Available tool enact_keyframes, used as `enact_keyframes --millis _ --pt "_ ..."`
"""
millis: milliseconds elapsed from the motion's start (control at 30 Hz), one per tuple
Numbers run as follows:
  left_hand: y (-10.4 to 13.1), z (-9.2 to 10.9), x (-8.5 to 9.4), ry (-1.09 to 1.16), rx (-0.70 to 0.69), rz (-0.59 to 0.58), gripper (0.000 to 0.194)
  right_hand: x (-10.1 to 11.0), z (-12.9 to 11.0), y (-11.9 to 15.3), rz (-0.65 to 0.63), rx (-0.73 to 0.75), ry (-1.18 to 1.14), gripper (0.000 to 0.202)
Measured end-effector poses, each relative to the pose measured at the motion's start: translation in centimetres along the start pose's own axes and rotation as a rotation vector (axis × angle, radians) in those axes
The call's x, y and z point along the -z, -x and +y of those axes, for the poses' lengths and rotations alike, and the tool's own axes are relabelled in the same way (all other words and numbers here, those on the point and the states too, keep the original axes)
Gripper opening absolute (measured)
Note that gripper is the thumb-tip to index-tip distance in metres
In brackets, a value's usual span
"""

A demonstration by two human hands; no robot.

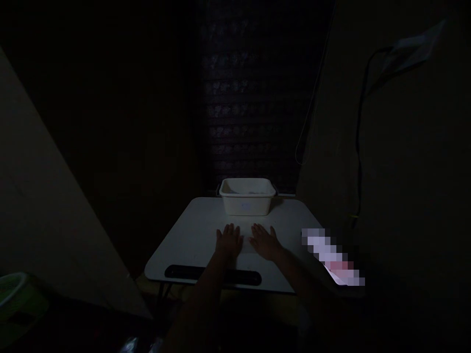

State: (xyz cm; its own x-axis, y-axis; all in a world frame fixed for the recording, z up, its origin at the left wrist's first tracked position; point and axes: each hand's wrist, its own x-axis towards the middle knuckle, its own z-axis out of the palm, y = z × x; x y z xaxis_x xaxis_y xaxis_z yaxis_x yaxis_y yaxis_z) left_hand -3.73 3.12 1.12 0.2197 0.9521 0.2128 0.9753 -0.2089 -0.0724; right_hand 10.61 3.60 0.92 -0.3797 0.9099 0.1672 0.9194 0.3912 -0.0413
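My left hand (228, 241) lies palm down on the white folding table (187, 240), its fingers stretched forward. Across from it, my right hand (265, 242) rests flat with the fingers extended. Between the two hands is a thin, pale, see-through sheet (247, 243), hard to make out in the dim light; both hands are at its sides. Just beyond the fingertips stands a white plastic basin (247, 205), with something pale inside that I cannot identify.
A black slot (184, 271) runs along the table's near edge. At the right lies a bright, blurred-out object (331, 255). Dark blinds (235, 113) hang behind the table, a cable (358, 137) runs down the right wall, and a green basket (22, 304) stands low at the left.
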Motion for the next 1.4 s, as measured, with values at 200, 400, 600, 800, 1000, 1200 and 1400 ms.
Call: enact_keyframes --millis 200,400,600,800,1000,1200,1400 --pt "0.8 -2.1 -0.1 -0.047 0.03 0.024 0.045 0.2 1.9 1.1 0.03 -0.02 0.021 0.049" --pt "1.2 -3.5 -0.2 -0.05 0.091 0.038 0.045 0.4 3.3 1.2 0.107 -0.011 0.044 0.045" --pt "0.5 -2.6 -0.1 -0.015 0.032 0.022 0.044 0.5 2.4 1.0 0.121 -0.016 0.026 0.046" --pt "-0.2 0.0 0.2 0.032 -0.078 0.0 0.043 0.5 0.8 0.0 0.07 -0.055 -0.012 0.048" --pt "-0.1 1.3 0.3 0.053 -0.104 -0.013 0.045 -0.2 0.3 -0.6 0.013 -0.089 -0.012 0.049" --pt "0.0 0.6 -0.1 0.021 -0.093 -0.009 0.045 -0.2 0.9 -0.1 0.009 -0.094 0.003 0.05" --pt "0.7 -1.1 0.1 -0.028 -0.049 -0.013 0.045 0.1 2.9 0.8 0.014 -0.136 0.044 0.05"
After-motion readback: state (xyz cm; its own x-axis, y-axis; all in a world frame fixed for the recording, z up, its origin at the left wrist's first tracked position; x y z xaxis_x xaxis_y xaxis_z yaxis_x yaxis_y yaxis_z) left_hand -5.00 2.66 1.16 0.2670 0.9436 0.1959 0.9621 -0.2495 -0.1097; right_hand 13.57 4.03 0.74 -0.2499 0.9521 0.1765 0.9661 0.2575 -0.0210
